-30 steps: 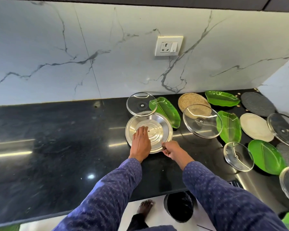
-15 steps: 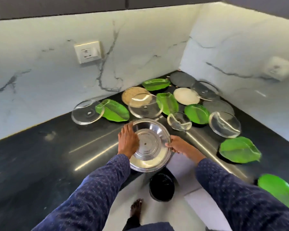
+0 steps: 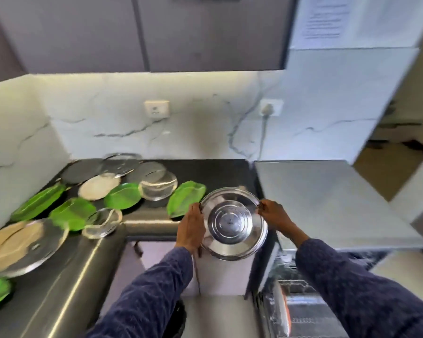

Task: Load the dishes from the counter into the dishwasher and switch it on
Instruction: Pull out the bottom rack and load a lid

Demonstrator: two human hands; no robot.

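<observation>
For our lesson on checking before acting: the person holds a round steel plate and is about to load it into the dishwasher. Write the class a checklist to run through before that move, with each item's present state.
1. Round steel plate held at both sides: ok, left hand on its left rim, right hand on its right rim.
2. Plate lifted clear of the black counter: ok.
3. Plate clear of the nearest green leaf-shaped plate: cannot tell, their edges overlap in this view.
4. Dishwasher rack reachable: ok, wire rack visible at lower right.
5. Free slot in the rack: cannot tell, blurred and partly hidden by the right sleeve.
</observation>
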